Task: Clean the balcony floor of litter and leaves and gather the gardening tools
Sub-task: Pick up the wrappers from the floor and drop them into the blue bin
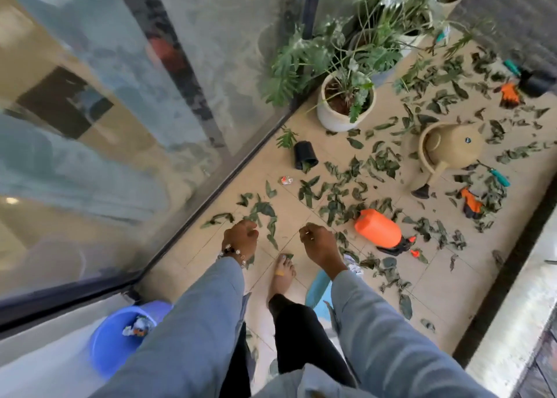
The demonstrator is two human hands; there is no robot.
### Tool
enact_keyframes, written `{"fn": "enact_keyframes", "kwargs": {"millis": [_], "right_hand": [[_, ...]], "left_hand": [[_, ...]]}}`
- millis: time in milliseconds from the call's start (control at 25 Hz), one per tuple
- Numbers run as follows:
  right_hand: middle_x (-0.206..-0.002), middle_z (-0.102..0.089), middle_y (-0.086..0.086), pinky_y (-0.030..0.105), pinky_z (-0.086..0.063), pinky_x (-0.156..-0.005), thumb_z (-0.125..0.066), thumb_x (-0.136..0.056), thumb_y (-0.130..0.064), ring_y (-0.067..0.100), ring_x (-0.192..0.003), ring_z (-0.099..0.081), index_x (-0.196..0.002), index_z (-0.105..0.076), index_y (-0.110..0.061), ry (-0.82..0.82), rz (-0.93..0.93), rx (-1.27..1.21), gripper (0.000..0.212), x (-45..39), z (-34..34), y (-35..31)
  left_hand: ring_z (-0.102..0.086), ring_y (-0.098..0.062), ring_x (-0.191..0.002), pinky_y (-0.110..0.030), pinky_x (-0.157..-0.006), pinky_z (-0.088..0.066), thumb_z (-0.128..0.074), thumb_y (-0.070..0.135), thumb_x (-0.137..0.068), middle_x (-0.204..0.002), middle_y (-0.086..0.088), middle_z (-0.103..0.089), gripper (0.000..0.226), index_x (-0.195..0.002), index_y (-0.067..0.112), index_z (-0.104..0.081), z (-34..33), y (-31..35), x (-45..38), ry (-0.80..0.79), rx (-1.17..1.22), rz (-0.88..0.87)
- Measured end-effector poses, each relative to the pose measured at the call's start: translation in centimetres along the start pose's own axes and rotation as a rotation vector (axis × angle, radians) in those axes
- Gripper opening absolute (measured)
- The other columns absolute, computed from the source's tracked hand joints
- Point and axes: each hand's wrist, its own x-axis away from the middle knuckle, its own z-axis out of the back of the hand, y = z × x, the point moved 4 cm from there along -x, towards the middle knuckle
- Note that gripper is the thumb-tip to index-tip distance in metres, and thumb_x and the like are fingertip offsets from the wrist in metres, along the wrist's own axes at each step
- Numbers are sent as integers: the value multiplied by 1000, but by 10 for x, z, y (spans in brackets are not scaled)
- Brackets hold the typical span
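Head view, looking down along a tiled balcony floor [446,280] bounded on the left by a glass door [120,120] and on the right by a low pale ledge [512,301]. Both arms, in grey-blue sleeves, reach forward over the tiles. The left hand [241,237], with a beaded bracelet at the wrist, hangs with fingers loosely curled and holds nothing. The right hand [318,242] likewise shows curled fingers; whether it pinches anything small cannot be told. A bare foot [283,272] stands on the tiles between the two hands.

Dark green leaves [346,192] are scattered over most of the floor, from just ahead of the hands to the far end. An orange spray bottle [378,228] lies on its side just right of the right hand. Beyond it a beige watering can [449,147] lies tipped over, spout toward the viewer. One orange glove [471,204] lies right of the spout, with a teal-handled tool [498,177] just beyond it; a second orange glove [509,94] lies far right. A small black pot [305,154] lies on its side near the door track, a scrap of red-and-white litter [286,180] just in front of it. A potted plant [346,102] stands upright beside the glass. A blue bucket [105,343] with crumpled litter inside sits at lower left, by the left sleeve.
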Motion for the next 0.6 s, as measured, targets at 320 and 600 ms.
{"fn": "enact_keyframes", "kwargs": {"millis": [320,600], "right_hand": [[-104,-71,14,25,-45,-80,-54,-91,-11,30,-98,-65,-107,-68,-7,7,-50,48,21,-172,-1,37],[-138,-48,13,32,-38,-101,-53,-94,-20,30,-126,-46,-129,-51,-12,-148,-19,307,37,-384,-117,115]], "left_hand": [[-63,-30,-104,-26,-84,-45,-55,15,-92,-109,-13,-70,23,-112,14,-67,-35,41,-162,-27,-161,-66],[-60,-32,-111,-32,-92,-47,-56,18,-92,-115,-12,-69,27,-117,15,-65,-128,-14,-385,-128,-400,-152]]}}
